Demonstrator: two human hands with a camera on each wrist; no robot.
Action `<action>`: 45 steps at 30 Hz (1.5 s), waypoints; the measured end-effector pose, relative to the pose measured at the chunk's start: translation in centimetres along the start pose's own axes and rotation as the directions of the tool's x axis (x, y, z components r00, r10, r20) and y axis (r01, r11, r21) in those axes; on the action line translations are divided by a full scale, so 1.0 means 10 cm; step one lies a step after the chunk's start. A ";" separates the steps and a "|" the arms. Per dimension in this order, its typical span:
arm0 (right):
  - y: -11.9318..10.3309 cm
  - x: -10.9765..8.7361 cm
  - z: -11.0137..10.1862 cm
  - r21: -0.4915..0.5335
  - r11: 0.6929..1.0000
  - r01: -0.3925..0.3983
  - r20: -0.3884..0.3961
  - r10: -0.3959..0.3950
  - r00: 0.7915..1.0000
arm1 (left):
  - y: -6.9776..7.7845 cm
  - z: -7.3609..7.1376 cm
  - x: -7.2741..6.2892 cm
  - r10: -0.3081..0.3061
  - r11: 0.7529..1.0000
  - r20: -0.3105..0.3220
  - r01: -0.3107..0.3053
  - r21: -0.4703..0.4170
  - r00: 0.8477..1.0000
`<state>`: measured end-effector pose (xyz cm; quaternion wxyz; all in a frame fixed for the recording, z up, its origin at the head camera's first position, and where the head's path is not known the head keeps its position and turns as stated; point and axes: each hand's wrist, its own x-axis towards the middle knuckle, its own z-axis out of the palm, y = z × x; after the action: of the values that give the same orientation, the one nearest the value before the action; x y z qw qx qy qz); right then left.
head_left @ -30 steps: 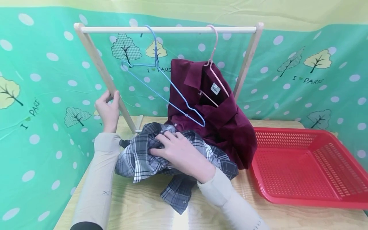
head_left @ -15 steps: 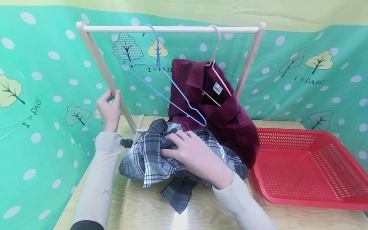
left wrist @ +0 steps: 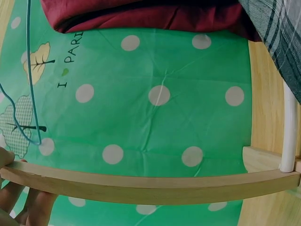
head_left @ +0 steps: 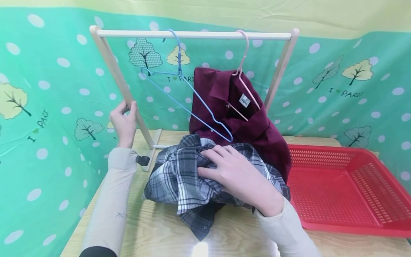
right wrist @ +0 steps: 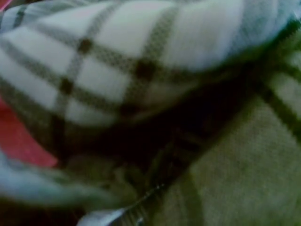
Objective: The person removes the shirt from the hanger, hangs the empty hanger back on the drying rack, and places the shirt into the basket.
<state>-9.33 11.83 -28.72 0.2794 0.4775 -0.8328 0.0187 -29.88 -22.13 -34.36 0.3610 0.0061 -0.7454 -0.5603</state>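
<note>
My left hand [head_left: 123, 123] grips the left wooden post of the clothes rack [head_left: 117, 76], fingers on one side and thumb on the other; the left wrist view shows part of it on the post. My right hand [head_left: 242, 175] holds a bunched grey plaid shirt [head_left: 187, 175] low above the table, its fingertips sunk in the folds. Blurred plaid cloth [right wrist: 117, 61] fills the right wrist view, where the hand is hidden. Just behind the shirt, a blue hanger [head_left: 205, 103] hangs bare and tilted from the rod. A maroon shirt [head_left: 208, 89] hangs lopsided on a pink hanger [head_left: 245, 53].
A red plastic basket [head_left: 337, 200] stands on the right of the wooden table [head_left: 135, 221], close to the plaid shirt. Behind the rack hangs a green dotted cloth [head_left: 64, 96]. A white lower rod [left wrist: 289, 132] joins the rack's foot.
My right hand has moved right, dragging the plaid shirt with it, and more of the rack's left foot shows. The left hand keeps its grip on the post.
</note>
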 end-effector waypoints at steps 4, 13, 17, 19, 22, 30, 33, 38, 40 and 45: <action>0.05 -0.09 -0.04 0.008 1.000 0.012 -0.017 -0.012 1.000 | 0.00 0.01 0.00 -0.003 1.000 0.002 0.003 -0.002 1.000; 0.16 -0.34 -0.15 0.068 0.998 -0.010 -0.045 0.013 0.999 | -0.02 -0.04 -0.03 0.011 1.000 -0.014 -0.011 0.007 1.000; 0.21 -0.49 -0.20 0.083 0.996 -0.037 -0.046 0.041 0.998 | -0.01 -0.04 -0.03 0.016 1.000 -0.005 -0.016 0.002 1.000; 0.23 -0.55 -0.23 0.090 0.995 -0.054 -0.045 0.058 0.997 | -0.01 -0.03 -0.02 0.027 1.000 -0.008 -0.027 0.002 1.000; 0.26 -0.65 -0.29 0.099 0.991 -0.085 -0.029 0.088 0.996 | -0.01 -0.03 -0.02 0.034 0.999 -0.015 -0.034 0.002 0.999; 0.39 -0.90 -0.44 0.156 0.976 -0.153 -0.049 0.162 0.986 | -0.01 -0.02 -0.03 0.025 1.000 -0.003 -0.025 -0.004 1.000; 0.43 -0.98 -0.48 0.174 0.970 -0.171 -0.079 0.187 0.979 | -0.02 -0.02 -0.04 0.017 1.000 -0.004 -0.017 -0.009 1.000; 0.48 -1.07 -0.54 0.172 0.968 -0.184 -0.185 0.216 0.959 | -0.03 -0.02 -0.03 0.030 1.000 -0.012 -0.030 -0.009 0.999; 0.51 -1.12 -0.57 0.177 0.965 -0.194 -0.211 0.230 0.950 | -0.04 -0.01 -0.03 0.030 0.999 -0.016 -0.030 -0.009 0.999; 0.57 -1.25 -0.64 0.221 0.951 -0.217 -0.233 0.267 0.935 | -0.05 0.00 -0.03 0.034 0.999 -0.017 -0.035 -0.005 0.999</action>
<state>-6.21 26.66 -28.00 0.3344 0.3891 -0.8358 0.1954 -29.82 -22.22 -34.92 0.3769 -0.0030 -0.7409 -0.5559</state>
